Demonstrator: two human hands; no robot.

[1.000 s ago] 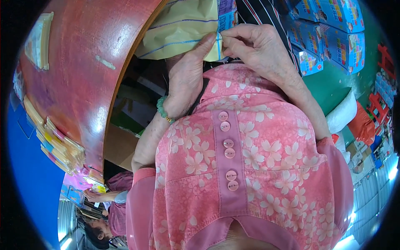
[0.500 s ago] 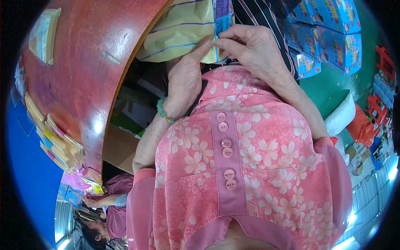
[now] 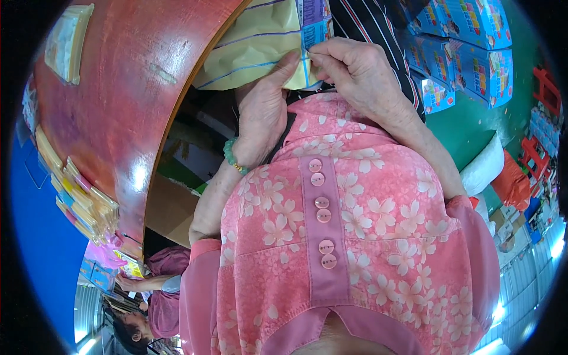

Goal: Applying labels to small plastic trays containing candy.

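Green floor on the right, glossy reddish-brown curved wooden surface (image 3: 124,100) filling the left, shop-like clutter round the rim. Pale yellow flat paper packet with thin blue stripes and a printed blue corner (image 3: 260,44) sits at the far top centre, partly on the surface edge, held just beyond the pink floral buttoned blouse (image 3: 331,236). Left hand (image 3: 263,112), green bead bracelet (image 3: 231,157) at the wrist, has thumb up against the packet's near right corner; fingers curled, pinching it. Right hand (image 3: 355,71) pinches the same corner from the right, fingertips pressed together, touching the left thumb. Step in hand looks like separating or opening the packet edge; next move would need a firmer two-finger grip and a pull apart. Contents of packet not visible. Far right: stack of bright blue printed cardboard boxes (image 3: 467,41), closed, contents unseen. Left edge: row of small flat packets (image 3: 77,195) along the surface. Another person's arm (image 3: 145,284) low left, well apart.
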